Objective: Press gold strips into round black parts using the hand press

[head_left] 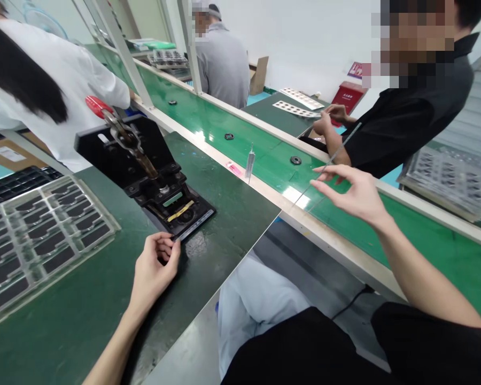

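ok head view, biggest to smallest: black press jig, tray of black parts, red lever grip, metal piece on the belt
1. Tray of black parts and black press jig: look about equal, can't rank them.
2. Red lever grip.
3. Metal piece, smallest.

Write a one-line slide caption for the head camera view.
Left hand at a black toggle-clamp fixture; right hand raised over a green conveyor belt.

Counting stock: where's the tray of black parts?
In the head view, the tray of black parts lies at the left of the green bench, beside the black press fixture.
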A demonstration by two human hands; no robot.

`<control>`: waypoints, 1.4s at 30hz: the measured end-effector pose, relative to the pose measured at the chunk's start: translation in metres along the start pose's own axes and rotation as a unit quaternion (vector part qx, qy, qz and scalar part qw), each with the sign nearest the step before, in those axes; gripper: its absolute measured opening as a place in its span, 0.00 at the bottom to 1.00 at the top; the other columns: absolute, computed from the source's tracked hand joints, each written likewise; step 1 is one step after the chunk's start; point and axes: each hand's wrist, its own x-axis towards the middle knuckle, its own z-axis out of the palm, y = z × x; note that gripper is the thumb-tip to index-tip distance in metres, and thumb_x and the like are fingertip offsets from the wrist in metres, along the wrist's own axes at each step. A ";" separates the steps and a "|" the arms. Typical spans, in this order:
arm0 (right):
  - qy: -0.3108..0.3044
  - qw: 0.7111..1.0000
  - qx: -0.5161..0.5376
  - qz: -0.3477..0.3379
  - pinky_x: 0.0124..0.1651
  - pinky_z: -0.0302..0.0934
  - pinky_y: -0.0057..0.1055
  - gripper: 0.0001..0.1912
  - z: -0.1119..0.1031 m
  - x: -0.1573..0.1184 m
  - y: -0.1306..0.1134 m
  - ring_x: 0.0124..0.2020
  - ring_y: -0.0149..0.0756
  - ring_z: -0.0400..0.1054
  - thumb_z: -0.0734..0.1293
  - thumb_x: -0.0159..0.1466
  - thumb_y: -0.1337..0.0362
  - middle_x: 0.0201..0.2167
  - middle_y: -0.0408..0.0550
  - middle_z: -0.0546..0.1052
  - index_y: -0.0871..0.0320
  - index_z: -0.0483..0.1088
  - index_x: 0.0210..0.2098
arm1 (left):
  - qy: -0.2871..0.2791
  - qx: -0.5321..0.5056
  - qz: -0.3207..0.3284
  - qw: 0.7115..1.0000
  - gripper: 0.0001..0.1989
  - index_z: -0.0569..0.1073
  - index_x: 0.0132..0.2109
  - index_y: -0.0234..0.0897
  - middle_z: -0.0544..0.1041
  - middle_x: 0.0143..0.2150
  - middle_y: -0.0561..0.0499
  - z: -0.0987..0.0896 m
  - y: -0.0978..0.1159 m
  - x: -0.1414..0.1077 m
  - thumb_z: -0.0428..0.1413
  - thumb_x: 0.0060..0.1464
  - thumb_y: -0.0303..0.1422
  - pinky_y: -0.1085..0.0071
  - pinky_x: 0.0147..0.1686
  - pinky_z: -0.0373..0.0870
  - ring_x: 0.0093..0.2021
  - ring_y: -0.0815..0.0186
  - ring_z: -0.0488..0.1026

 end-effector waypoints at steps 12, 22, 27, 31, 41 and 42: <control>-0.082 0.990 -0.114 -0.019 0.34 0.65 0.35 0.12 -0.004 0.011 0.005 0.30 0.40 0.76 0.70 0.66 0.55 0.34 0.48 0.85 0.54 0.80 0.31 | 0.000 -0.004 -0.001 1.000 0.16 0.66 0.45 0.41 0.73 0.32 0.55 -0.001 0.004 0.000 0.58 0.55 0.45 0.70 0.28 0.71 0.27 0.67 0.70; -0.046 0.981 -0.177 -0.070 0.43 0.66 0.40 0.14 0.002 0.007 0.005 0.36 0.44 0.77 0.67 0.69 0.57 0.32 0.53 0.85 0.56 0.78 0.30 | -0.002 -0.008 0.000 1.000 0.17 0.66 0.45 0.41 0.73 0.32 0.54 0.000 0.005 0.000 0.58 0.55 0.46 0.70 0.28 0.71 0.27 0.67 0.70; -0.037 0.977 -0.173 -0.123 0.42 0.65 0.39 0.15 0.006 0.005 0.006 0.35 0.43 0.76 0.66 0.70 0.59 0.32 0.57 0.85 0.59 0.79 0.31 | -0.002 -0.007 -0.001 1.000 0.16 0.66 0.44 0.41 0.73 0.32 0.54 0.000 0.005 0.000 0.57 0.54 0.45 0.69 0.29 0.72 0.27 0.67 0.70; 0.002 0.978 -0.167 -0.123 0.40 0.66 0.40 0.15 0.005 0.007 0.002 0.33 0.43 0.74 0.66 0.69 0.59 0.31 0.55 0.84 0.57 0.78 0.30 | -0.003 -0.001 -0.002 1.000 0.16 0.66 0.44 0.41 0.73 0.32 0.54 0.000 0.006 0.000 0.57 0.54 0.45 0.69 0.29 0.72 0.27 0.67 0.70; 0.167 0.973 -0.130 -0.093 0.35 0.67 0.38 0.11 -0.029 0.021 -0.035 0.30 0.40 0.73 0.69 0.67 0.60 0.28 0.53 0.82 0.55 0.75 0.29 | 0.000 0.004 -0.008 1.000 0.16 0.67 0.45 0.41 0.74 0.32 0.54 0.000 0.007 0.000 0.57 0.55 0.45 0.70 0.29 0.72 0.27 0.67 0.70; 0.163 0.977 -0.109 -0.079 0.34 0.66 0.37 0.11 -0.028 0.020 -0.036 0.28 0.39 0.73 0.70 0.66 0.60 0.28 0.53 0.82 0.55 0.75 0.28 | 0.008 0.010 -0.006 1.000 0.16 0.67 0.44 0.41 0.74 0.32 0.54 0.001 0.008 -0.001 0.57 0.55 0.45 0.70 0.30 0.72 0.27 0.67 0.70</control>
